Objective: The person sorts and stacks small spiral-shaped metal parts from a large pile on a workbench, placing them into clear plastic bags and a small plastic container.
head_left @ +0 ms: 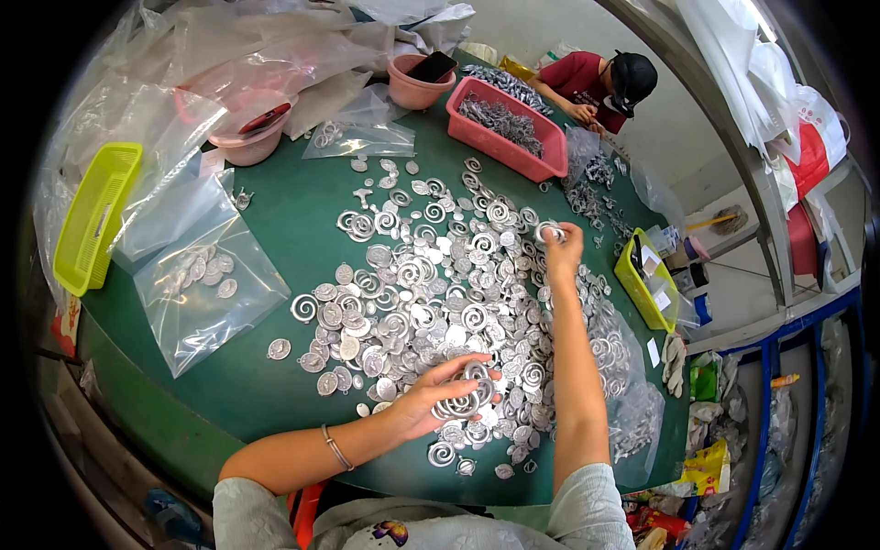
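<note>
Several silver spiral pendants (466, 396) lie gathered in my left hand (431, 396), its fingers curled around them above the near part of the pile. My right hand (563, 247) reaches to the pile's far right side, its fingertips closed on a silver spiral pendant (547, 231). Beneath and between both hands spreads a broad heap of silver metal pieces (412, 275), mostly round medals and spirals. A single medal (279, 348) lies apart at the heap's left edge.
On the green table (247, 394) lies a clear bag (206, 275) of medals. A yellow-green basket (96, 220) stands left, another basket (646, 280) right. Pink bowls and a pink bin (507, 128) of metal parts stand at the back. A co-worker (600, 82) sits beyond.
</note>
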Demonstrator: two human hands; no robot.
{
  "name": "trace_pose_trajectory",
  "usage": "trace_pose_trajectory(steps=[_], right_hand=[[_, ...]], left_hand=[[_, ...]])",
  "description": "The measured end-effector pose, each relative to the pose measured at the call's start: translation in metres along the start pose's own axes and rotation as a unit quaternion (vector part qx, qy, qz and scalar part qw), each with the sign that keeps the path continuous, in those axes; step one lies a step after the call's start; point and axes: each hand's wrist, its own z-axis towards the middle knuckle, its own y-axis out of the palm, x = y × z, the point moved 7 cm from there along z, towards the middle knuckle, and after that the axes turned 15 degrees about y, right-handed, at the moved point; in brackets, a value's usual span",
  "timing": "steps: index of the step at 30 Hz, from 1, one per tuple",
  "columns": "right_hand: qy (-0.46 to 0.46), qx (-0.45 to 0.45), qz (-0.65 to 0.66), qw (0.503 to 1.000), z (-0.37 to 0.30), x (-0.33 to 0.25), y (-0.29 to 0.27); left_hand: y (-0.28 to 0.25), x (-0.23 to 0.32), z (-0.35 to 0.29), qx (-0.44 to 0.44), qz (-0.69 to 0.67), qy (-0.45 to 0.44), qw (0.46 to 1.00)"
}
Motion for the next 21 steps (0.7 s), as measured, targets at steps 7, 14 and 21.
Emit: trace_pose_trajectory(steps=[7,14,21], right_hand=[[0.275,-0.434,0.205,0.833,-0.110,-0.061,0.020],[0.173,-0.404,0.123,0.890,-0.251,-0.105,-0.005],[-0.066,-0.264,-0.147,0.951,-0.271,-0.101,-0.024]], left_hand=[[-0.006,-0.001,-0.001,0.025,-0.045,-0.001,0.999],[-0.005,-0.001,-0.005,0.076,-0.092,0.022,0.993],[-0.005,-0.021,-0.006,0.030,-0.068,0.022,0.997]])
